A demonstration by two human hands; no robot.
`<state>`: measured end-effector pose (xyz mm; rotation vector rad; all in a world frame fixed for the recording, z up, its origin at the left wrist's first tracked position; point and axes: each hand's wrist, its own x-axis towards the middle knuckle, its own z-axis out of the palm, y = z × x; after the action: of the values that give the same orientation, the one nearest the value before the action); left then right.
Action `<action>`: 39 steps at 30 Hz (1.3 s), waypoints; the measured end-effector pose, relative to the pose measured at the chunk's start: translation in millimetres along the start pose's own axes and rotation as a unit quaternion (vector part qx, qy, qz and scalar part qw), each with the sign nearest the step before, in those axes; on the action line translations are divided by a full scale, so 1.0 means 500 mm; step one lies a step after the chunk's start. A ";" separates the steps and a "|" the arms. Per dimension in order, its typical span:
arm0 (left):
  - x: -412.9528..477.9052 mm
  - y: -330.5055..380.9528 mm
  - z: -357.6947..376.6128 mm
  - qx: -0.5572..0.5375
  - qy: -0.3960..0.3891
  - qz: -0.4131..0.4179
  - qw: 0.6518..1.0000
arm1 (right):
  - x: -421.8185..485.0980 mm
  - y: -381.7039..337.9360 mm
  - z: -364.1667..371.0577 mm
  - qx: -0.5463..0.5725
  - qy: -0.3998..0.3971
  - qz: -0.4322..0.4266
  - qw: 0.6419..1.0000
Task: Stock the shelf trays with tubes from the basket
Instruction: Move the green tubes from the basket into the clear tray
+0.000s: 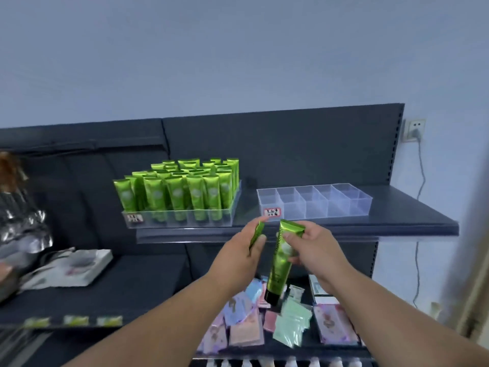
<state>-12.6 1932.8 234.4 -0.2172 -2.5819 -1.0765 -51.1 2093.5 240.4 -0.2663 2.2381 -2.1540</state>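
Note:
My right hand (312,250) grips a green tube (281,263) near its crimped top, and its black cap hangs down. My left hand (243,250) holds a second green tube (257,233), seen edge-on between thumb and fingers. Both hands hover just in front of the dark shelf (397,218). On that shelf a clear tray (180,217) at the left is packed with several upright green tubes (185,189). To its right stands a clear divided tray (315,200) with bare compartments. No basket is in view.
Pastel sachets (264,319) lie on the lower shelf under my hands. A flat white packet (76,266) rests on the lower left shelf, beside silvery packaging (23,223). A wall socket with a grey cable (415,131) is at the right.

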 end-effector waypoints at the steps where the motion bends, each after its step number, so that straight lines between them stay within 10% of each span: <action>1: -0.005 -0.015 -0.033 0.010 0.000 0.001 1.000 | 0.002 -0.013 0.030 -0.007 -0.008 -0.004 1.000; 18: -0.041 -0.213 -0.513 -0.137 0.038 -0.060 0.988 | 0.036 -0.176 0.461 -0.069 -0.045 -0.089 0.993; 39: 0.346 -0.175 -0.591 -0.223 0.250 -0.009 0.942 | 0.390 -0.356 0.388 -0.067 -0.013 -0.237 0.969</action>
<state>-124.6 1662.8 433.5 -0.0159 -1.8772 -1.4912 -198.1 1868.7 428.2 -0.9148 2.5100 -2.1663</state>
